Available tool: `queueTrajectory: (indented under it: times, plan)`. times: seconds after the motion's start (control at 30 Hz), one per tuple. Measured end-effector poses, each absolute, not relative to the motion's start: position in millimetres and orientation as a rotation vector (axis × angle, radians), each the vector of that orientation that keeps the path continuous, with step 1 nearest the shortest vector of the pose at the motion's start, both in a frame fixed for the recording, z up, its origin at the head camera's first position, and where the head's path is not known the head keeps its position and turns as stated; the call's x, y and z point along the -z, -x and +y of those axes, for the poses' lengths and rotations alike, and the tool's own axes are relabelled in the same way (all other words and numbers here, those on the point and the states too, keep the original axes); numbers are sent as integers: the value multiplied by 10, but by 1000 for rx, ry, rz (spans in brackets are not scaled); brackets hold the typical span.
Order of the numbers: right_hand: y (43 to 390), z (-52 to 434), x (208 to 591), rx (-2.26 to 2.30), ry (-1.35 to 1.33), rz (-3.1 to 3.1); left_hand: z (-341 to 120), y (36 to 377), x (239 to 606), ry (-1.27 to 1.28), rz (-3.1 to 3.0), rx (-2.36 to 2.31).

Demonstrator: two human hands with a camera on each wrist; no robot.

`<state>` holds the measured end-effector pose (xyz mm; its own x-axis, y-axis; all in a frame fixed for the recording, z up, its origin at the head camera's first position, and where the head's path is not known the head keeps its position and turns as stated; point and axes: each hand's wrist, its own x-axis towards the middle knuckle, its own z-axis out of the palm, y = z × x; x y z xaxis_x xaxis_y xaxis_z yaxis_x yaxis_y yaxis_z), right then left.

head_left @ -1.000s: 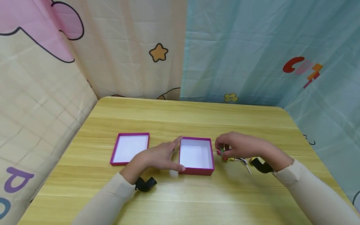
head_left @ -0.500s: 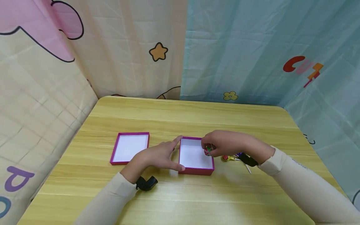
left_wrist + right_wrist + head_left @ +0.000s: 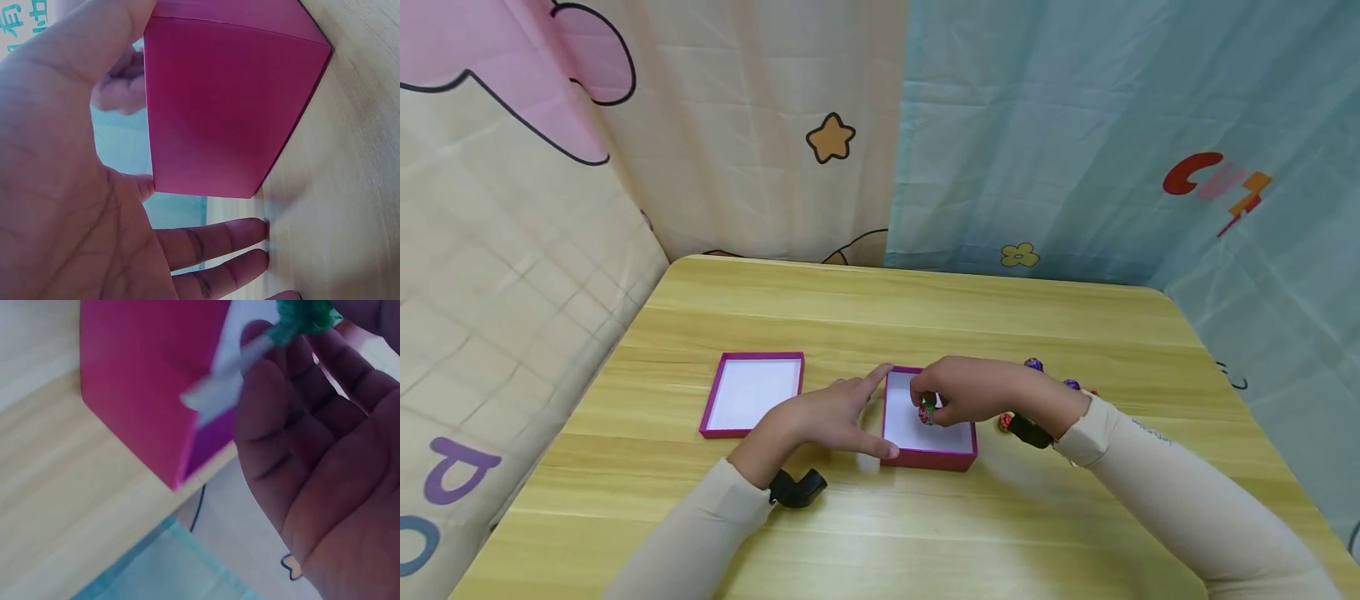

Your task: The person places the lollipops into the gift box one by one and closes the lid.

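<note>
An uncovered magenta box [image 3: 928, 460] with a white inside stands on the table. My left hand [image 3: 831, 421] is at its left side, thumb and index finger spread to the two corners of the rim. In the left wrist view the other fingers extend beside the box wall [image 3: 206, 106]. Over the box, my right hand [image 3: 966, 390] pinches a lollipop with a red and green wrapper [image 3: 927, 413]. The right wrist view shows the lollipop's green wrapper [image 3: 306, 315] and its white stick, which points out past the box rim.
The shallow magenta lid [image 3: 752, 396], white inside, lies left of the box. Right of the box are more lollipops, one with a red wrapper [image 3: 1005, 422] and others with purple wrappers [image 3: 1033, 365], partly behind the right forearm. Printed curtains [image 3: 1037, 133] hang behind the wooden table [image 3: 880, 317].
My right hand has lifted the red and green lollipop from the group at the right and carried it left over the box. My left hand has stayed at the box.
</note>
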<state>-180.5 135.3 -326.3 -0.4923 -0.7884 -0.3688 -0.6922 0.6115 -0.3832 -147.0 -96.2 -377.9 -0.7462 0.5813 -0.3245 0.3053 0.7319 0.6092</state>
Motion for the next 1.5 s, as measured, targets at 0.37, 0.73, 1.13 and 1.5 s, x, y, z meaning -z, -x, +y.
queueTrajectory:
  times: [0.37, 0.73, 1.13, 1.5]
  plan:
    - [1839, 1274, 3424, 316, 1142, 2324, -945, 1467, 3764, -650, 2436, -716]
    - [1840, 1247, 3562, 450, 1098, 2273, -956, 1460, 3773, -658, 2439, -723]
    - [1821, 1194, 3703, 561, 1113, 2247, -953, 1446, 3751, -655, 2427, -741]
    - [1787, 1164, 3770, 576, 1143, 2238, -952, 1431, 3728, -647, 2421, -752]
